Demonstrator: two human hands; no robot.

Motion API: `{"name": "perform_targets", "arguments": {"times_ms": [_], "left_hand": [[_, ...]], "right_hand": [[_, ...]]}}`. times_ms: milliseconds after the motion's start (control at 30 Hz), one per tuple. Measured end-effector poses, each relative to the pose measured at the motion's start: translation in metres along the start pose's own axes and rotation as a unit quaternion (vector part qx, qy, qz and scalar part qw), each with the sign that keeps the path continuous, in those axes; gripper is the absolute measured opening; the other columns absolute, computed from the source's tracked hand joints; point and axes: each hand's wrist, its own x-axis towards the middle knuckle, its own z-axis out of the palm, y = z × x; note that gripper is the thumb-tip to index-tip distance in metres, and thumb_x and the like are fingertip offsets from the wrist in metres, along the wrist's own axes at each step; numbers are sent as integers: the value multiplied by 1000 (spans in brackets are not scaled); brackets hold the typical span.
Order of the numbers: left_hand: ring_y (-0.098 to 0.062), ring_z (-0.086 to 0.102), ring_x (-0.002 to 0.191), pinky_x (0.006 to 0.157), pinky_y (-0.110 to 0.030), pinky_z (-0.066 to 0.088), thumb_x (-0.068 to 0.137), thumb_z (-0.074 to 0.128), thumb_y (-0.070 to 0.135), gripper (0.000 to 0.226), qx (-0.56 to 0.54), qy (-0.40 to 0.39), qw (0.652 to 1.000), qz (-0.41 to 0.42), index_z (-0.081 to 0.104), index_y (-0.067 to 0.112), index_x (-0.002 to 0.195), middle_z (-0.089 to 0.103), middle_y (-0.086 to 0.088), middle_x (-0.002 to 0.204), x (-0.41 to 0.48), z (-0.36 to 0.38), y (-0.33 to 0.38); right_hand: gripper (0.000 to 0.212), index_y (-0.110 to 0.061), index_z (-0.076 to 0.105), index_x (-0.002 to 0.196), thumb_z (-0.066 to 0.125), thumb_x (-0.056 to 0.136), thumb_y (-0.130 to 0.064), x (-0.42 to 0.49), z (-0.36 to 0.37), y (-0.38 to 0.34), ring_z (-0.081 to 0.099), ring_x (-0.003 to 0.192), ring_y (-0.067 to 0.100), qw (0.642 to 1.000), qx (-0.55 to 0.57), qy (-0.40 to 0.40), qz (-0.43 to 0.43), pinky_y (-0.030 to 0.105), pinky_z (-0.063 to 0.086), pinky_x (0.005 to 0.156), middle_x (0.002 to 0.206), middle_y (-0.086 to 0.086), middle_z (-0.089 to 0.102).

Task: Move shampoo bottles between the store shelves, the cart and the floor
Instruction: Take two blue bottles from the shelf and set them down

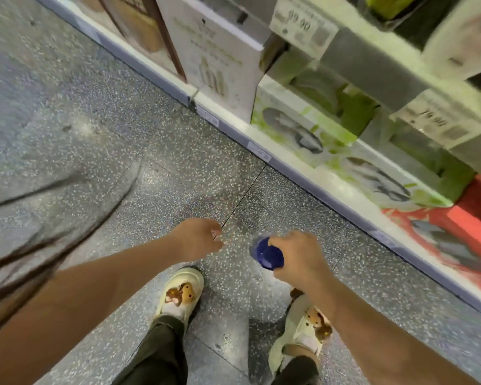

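L hand [197, 240] loose, seemingly empty; R hand [297, 257] grips blue bottle [267, 255] above floor [150, 134].

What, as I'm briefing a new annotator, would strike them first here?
The dark blue bottle gripped in the right hand, low over the speckled floor, stands out first; the left hand beside it holds nothing. Next come the cream shoes with bear charms below, and green boxes on the bottom shelf at right.

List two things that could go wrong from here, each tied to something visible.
1. The right hand grips the blue bottle from above, over the floor; it may slip and hit the right shoe.
2. The left hand holds nothing, so it gives the bottle no support.
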Motion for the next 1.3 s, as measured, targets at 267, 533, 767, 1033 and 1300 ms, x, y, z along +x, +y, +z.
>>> {"name": "perform_targets", "arguments": {"times_ms": [267, 533, 767, 1033, 1300], "left_hand": [[-17, 53, 118, 92, -23, 40, 86, 67, 32, 66, 92, -9, 981, 170, 35, 21, 143, 50, -3, 139, -155, -76, 111], [-9, 51, 114, 92, -10, 39, 70, 83, 31, 78, 87, 20, 954, 286, 42, 22, 136, 52, 10, 129, -300, -131, 221], [-5, 56, 95, 77, -14, 43, 61, 83, 48, 77, 76, 140, 892, 423, 54, 25, 128, 61, 11, 115, -420, -159, 307], [-10, 62, 96, 88, -34, 52, 68, 81, 40, 59, 96, 108, 847, 511, 59, 30, 122, 67, 18, 111, -539, -179, 408], [-14, 64, 104, 95, -37, 49, 75, 80, 26, 52, 81, 82, 789, 603, 58, 31, 121, 68, 10, 117, -641, -181, 505]], "right_hand": [[43, -33, 65, 97, 72, 55, -42, -157, -200, -19, 59, 79, 5, 981, 183, 68, 17, 19, 47, 64, 87, -15, 67], [33, -29, 69, 78, 70, 47, -41, -312, -378, -56, 62, 63, 8, 955, 239, 177, -1, 31, 53, 59, 71, -9, 67], [32, -26, 72, 84, 83, 55, -21, -450, -493, -75, 50, 48, 11, 938, 264, 221, 43, 25, 38, 48, 53, 4, 62], [29, -23, 70, 88, 86, 64, -22, -601, -576, -93, 52, 45, 6, 912, 249, 313, 89, 19, 38, 49, 50, -7, 58], [30, -18, 70, 92, 84, 66, -27, -735, -642, -105, 61, 56, 11, 891, 212, 391, 95, 18, 43, 52, 58, -2, 67]]}}
